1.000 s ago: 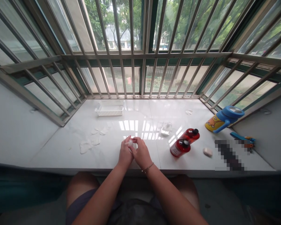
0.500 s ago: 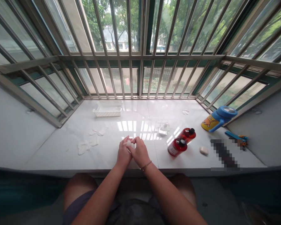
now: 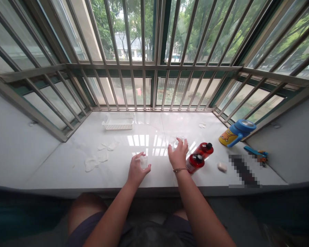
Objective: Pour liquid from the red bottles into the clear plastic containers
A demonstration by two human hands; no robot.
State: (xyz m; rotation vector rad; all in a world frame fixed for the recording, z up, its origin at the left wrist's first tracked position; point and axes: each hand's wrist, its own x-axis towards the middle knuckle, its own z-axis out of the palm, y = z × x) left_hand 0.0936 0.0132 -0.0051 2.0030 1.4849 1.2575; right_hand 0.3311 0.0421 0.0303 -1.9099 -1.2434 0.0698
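along the white marble window sill (image 3: pixel 74 171), a small clear container (image 3: pixel 144 162) stands upright, its long axis near vertical, cupped close to the sill's front edge. the left hand (image 3: pixel 136 170) curls its grip around it, fingers and thumb wrapped on either side. the right hand (image 3: pixel 178 155) arches over a second clear piece (image 3: pixel 179 141), fingers spread; whether it pinches, i cannot tell. two red bottles (image 3: pixel 195 163) stand just beside it, and a white plastic basket (image 3: pixel 117 121) sits farther back.
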